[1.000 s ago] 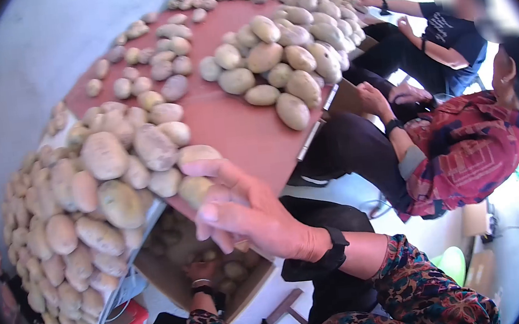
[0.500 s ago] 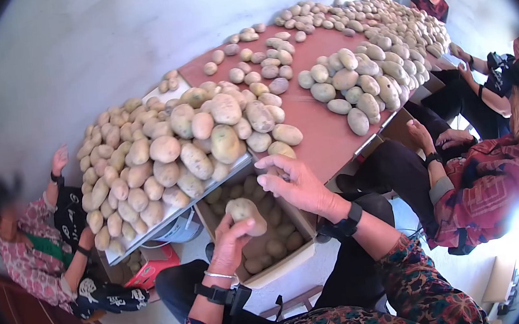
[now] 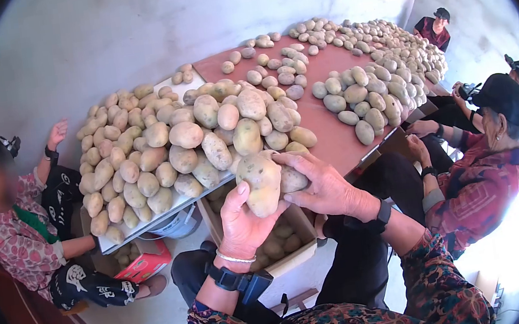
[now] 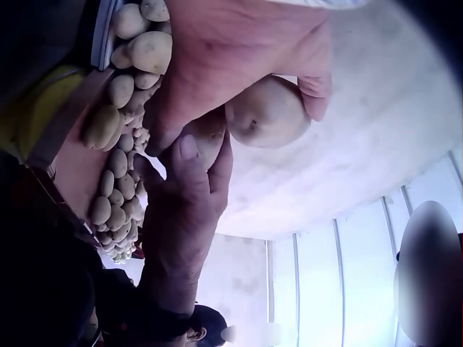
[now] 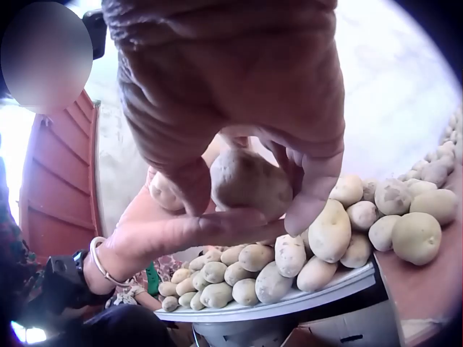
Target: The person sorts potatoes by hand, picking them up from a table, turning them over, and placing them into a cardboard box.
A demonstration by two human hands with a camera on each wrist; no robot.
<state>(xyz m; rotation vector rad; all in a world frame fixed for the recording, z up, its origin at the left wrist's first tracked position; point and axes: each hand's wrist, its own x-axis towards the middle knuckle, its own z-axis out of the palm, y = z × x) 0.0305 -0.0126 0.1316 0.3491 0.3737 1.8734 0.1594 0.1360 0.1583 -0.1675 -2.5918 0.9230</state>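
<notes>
In front of my body, my left hand grips a large knobbly pale potato, with the thumb along its near side. Right beside it, a second, smaller potato is held by the curled fingers of my right hand. The two hands meet, fingertips close together. In the left wrist view the large potato bulges out under the left palm. The right wrist view shows the smaller potato between right thumb and fingers. Below both hands stands a cardboard box with potatoes in it.
A big potato heap covers the white board at left. More potatoes lie on the reddish tabletop. One person sits at left, several at right. A red box and a bucket stand beneath the board.
The left hand rose out of the box with the large potato and came up to the right hand. My right hand, earlier raised over the table edge, now holds a smaller potato. The view swung.
</notes>
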